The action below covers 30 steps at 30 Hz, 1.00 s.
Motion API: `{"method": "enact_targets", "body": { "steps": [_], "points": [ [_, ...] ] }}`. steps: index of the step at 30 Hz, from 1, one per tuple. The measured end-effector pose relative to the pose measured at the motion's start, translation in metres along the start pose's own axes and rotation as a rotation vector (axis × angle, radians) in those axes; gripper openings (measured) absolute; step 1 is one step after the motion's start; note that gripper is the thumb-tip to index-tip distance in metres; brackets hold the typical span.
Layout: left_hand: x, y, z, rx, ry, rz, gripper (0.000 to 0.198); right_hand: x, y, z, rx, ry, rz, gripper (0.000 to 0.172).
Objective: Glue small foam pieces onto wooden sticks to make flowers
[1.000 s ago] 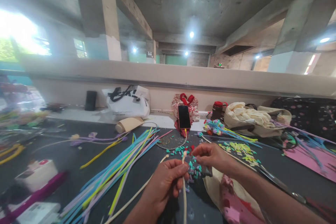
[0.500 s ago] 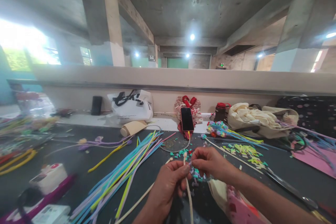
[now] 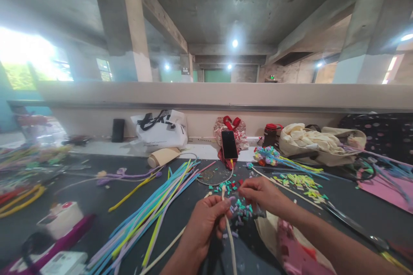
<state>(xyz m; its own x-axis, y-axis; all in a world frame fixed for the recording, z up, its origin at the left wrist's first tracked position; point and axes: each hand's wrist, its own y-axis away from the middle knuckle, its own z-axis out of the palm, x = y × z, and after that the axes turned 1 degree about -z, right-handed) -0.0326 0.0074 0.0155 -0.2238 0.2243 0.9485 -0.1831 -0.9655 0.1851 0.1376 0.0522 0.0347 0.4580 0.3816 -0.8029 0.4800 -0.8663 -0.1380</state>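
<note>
My left hand (image 3: 208,219) is closed, with a long cream stem (image 3: 230,245) pinched between thumb and fingers. The stem's small pale knob (image 3: 223,189) stands just above the fingertips. A little purple piece (image 3: 231,199) shows at the left thumb tip. Just to the right, my right hand (image 3: 261,193) is closed with thumb and fingertips together; what they hold, if anything, is too small to make out. Below and between the hands lie many small teal and purple cut pieces (image 3: 243,210). A second cream stem (image 3: 167,249) runs behind my left wrist.
Long blue, yellow and lilac stems (image 3: 155,202) lie to the left. A phone (image 3: 229,145) with a cable leans on a red patterned bag. Yellow-green pieces (image 3: 297,182) and scissors (image 3: 351,225) lie at right. A pink-and-cream cloth (image 3: 292,245) is under my right forearm.
My right hand has moved right, away from my left hand, so a gap now shows between them. My left hand keeps the stem and has shifted slightly left.
</note>
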Motion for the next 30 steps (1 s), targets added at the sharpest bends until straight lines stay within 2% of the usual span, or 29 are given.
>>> {"method": "enact_targets", "body": {
  "steps": [4, 8, 13, 17, 18, 20, 26, 30],
  "points": [
    [-0.002, -0.002, -0.001, 0.003, -0.028, 0.020, 0.031, -0.007, -0.003, 0.010, -0.063, 0.028, -0.059, 0.015],
    [-0.002, -0.003, -0.003, -0.003, -0.042, 0.035, 0.031, -0.006, -0.006, 0.008, -0.072, 0.133, -0.099, 0.018],
    [-0.001, -0.002, -0.005, -0.003, -0.036, 0.024, 0.028, 0.003, -0.007, 0.002, -0.057, 0.381, -0.117, 0.024],
    [0.000, 0.000, -0.004, -0.027, -0.023, 0.042, 0.027, 0.010, -0.005, 0.000, 0.010, 0.610, -0.095, 0.013],
    [0.000, 0.000, -0.003, -0.030, -0.026, 0.045, 0.026, 0.011, -0.003, 0.000, 0.015, 0.648, -0.097, 0.016],
    [0.001, 0.002, -0.003, -0.028, -0.044, 0.031, 0.024, 0.011, 0.001, 0.000, -0.011, 0.701, -0.112, 0.020],
    [0.003, 0.004, -0.001, -0.026, -0.092, -0.017, 0.023, 0.012, 0.012, 0.013, -0.175, 0.781, -0.167, 0.015],
    [0.004, 0.003, -0.001, -0.027, -0.086, -0.016, 0.023, 0.014, 0.010, 0.023, -0.208, 0.785, -0.176, 0.016]
  ]
}}
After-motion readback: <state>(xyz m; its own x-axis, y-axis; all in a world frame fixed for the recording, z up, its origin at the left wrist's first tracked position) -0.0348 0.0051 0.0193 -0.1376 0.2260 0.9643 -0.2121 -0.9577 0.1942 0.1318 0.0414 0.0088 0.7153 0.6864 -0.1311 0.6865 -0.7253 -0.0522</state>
